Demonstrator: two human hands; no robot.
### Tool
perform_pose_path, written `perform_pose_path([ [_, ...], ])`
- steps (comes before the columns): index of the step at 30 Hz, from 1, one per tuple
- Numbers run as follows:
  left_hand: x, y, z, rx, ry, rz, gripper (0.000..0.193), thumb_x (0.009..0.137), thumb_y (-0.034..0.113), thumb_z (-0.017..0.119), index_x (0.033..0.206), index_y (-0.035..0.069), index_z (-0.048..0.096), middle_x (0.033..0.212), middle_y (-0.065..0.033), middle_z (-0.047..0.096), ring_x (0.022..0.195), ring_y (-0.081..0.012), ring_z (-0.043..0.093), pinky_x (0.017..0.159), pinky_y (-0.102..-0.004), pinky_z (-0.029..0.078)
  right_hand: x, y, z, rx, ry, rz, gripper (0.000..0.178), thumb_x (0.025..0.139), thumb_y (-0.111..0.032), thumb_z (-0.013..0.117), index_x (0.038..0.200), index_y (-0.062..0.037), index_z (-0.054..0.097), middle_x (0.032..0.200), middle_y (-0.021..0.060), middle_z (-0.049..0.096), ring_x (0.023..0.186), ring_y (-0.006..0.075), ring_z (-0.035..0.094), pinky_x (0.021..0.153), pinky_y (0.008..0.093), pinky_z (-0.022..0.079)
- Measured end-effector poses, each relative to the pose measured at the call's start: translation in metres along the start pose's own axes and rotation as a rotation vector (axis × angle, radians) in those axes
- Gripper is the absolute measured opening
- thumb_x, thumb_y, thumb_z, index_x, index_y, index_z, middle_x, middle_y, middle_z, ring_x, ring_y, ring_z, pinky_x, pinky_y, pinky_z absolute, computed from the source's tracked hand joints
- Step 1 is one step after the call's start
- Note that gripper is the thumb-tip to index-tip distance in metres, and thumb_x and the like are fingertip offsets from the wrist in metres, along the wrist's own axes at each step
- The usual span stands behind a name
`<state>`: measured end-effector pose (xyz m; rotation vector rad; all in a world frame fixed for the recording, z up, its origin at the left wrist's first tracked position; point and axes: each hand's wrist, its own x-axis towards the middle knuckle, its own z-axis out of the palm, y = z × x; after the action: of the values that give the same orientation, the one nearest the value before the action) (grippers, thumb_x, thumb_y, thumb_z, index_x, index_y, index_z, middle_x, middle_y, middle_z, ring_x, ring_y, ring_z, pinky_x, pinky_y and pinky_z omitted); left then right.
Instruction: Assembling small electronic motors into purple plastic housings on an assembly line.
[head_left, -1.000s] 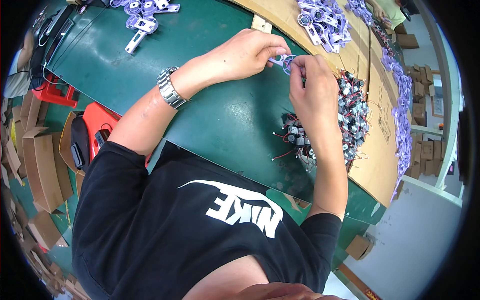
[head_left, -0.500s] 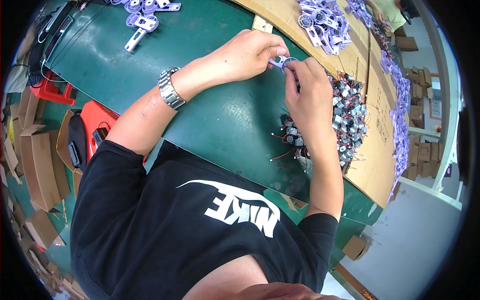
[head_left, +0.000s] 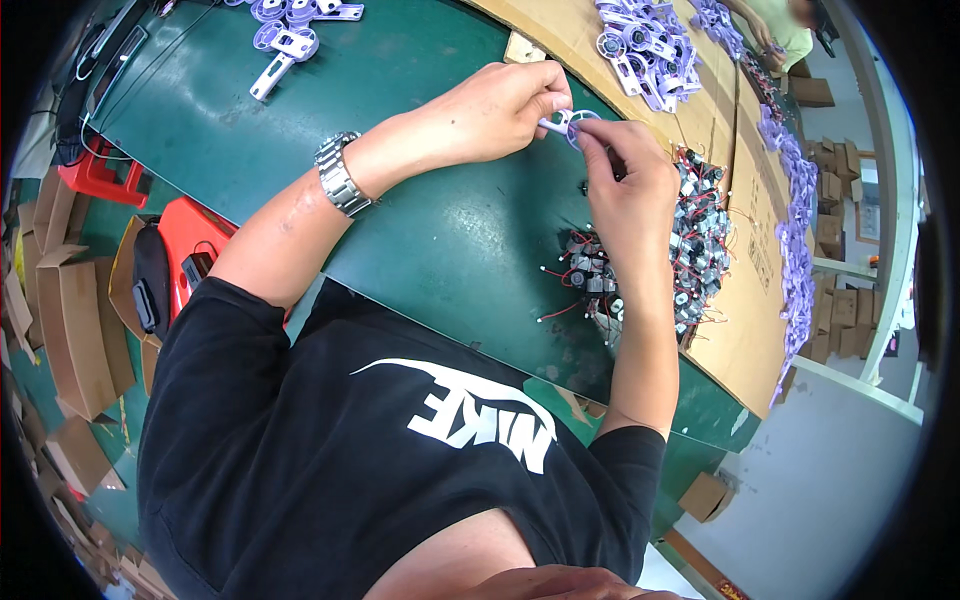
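Observation:
Above the table, my left hand (head_left: 523, 104) pinches the handle end of a light purple plastic part with a round ring (head_left: 566, 124). The fingertips of my right hand (head_left: 635, 170) are closed at the ring's right edge; whether they also hold something small is hidden. Under and beside my right forearm lies a heap of small motors (head_left: 700, 235) with red and dark wires.
A cardboard sheet (head_left: 745, 320) covers the table's right side, bearing a pile of purple parts (head_left: 655, 55). More purple parts (head_left: 285, 45) lie at the far left of the green table (head_left: 440, 250). A red stool (head_left: 190, 245) and cardboard boxes (head_left: 75, 320) stand left. Another person (head_left: 775, 30) is far right.
My right hand has shifted slightly right, its fingers pulling back a little from the ring, so more of the ring shows. My left hand has barely moved.

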<state>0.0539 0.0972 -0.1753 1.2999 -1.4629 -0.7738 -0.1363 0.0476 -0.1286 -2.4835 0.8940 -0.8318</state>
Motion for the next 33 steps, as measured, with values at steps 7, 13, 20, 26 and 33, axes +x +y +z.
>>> perform_pose_path([
  [7,0.000,-0.011,0.004,0.094,0.026,0.112,0.016,0.108,0.012,0.054,0.106,-0.001,0.061,0.086,-0.0108,0.068,0.078,-0.0185,0.068,0.072,-0.0340,0.055,-0.002,-0.001,0.011,0.013,-0.010,-0.037,0.014,0.088,-0.001,0.075,0.101,0.0014,0.072,0.092,0.0144,0.071,0.080,0.0270,0.070,0.073,0.0367,0.055],
  [13,0.001,-0.007,-0.001,0.065,0.090,-0.049,0.017,0.108,0.014,0.054,0.106,-0.002,0.061,0.084,-0.0106,0.068,0.078,-0.0170,0.068,0.072,-0.0336,0.054,0.002,0.001,-0.007,0.379,-0.218,0.248,0.029,0.084,0.001,0.081,0.112,0.0017,0.070,0.112,0.0105,0.069,0.095,0.0175,0.068,0.083,0.0323,0.058],
  [20,0.000,-0.007,0.002,0.062,0.113,-0.049,0.019,0.108,0.015,0.055,0.104,-0.002,0.061,0.081,-0.0092,0.066,0.076,-0.0161,0.068,0.069,-0.0332,0.053,0.000,0.006,-0.003,0.161,-0.017,0.081,0.031,0.087,0.006,0.074,0.118,0.0009,0.067,0.106,0.0143,0.073,0.102,0.0234,0.071,0.084,0.0334,0.059],
  [26,-0.002,-0.005,0.005,0.080,0.115,0.013,0.018,0.107,0.016,0.056,0.103,-0.001,0.061,0.080,-0.0104,0.066,0.076,-0.0174,0.069,0.069,-0.0339,0.053,0.000,0.011,0.009,-0.334,0.083,-0.403,0.030,0.085,0.000,0.074,0.115,-0.0014,0.070,0.110,0.0113,0.069,0.105,0.0329,0.062,0.091,0.0436,0.052],
  [33,-0.004,-0.008,0.009,0.174,0.164,0.113,0.011,0.103,0.010,0.059,0.102,-0.001,0.059,0.081,-0.0210,0.067,0.077,-0.0368,0.069,0.069,-0.0414,0.053,0.002,-0.005,0.006,-0.576,-0.103,-0.351,0.029,0.088,-0.005,0.072,0.116,-0.0021,0.068,0.098,0.0103,0.063,0.094,0.0309,0.058,0.082,0.0433,0.051],
])
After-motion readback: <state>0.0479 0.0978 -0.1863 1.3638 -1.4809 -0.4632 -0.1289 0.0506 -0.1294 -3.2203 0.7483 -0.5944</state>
